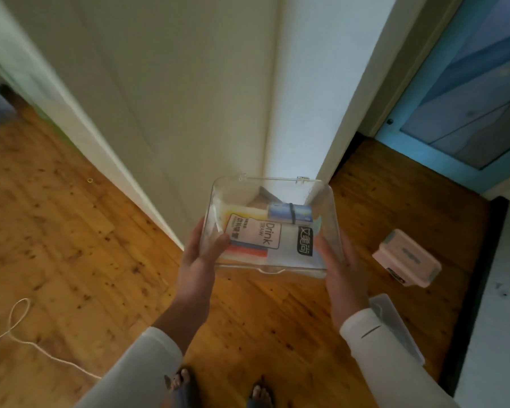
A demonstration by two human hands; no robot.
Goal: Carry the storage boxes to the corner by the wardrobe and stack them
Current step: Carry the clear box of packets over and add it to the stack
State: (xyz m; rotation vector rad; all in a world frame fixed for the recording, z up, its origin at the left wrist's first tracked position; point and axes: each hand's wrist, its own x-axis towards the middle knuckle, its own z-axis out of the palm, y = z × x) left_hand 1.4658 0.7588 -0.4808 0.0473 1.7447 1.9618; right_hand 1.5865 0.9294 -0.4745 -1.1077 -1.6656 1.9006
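Both hands grip a clear storage box [332, 212] at chest height over the wooden floor [56, 231]: the left hand [202, 254] clasps its left side, the right hand [340, 269] its right side, thumbs lying over the lid. Packets show through the plastic, one printed "Drink straw" [256, 235]. Below the right sleeve lies another clear plastic box [395, 325], partly hidden. Just beyond it a pink box [407, 262] sits tilted on the floor. Farther off stand a white panelled corner [203, 98] and a blue door [460, 113]
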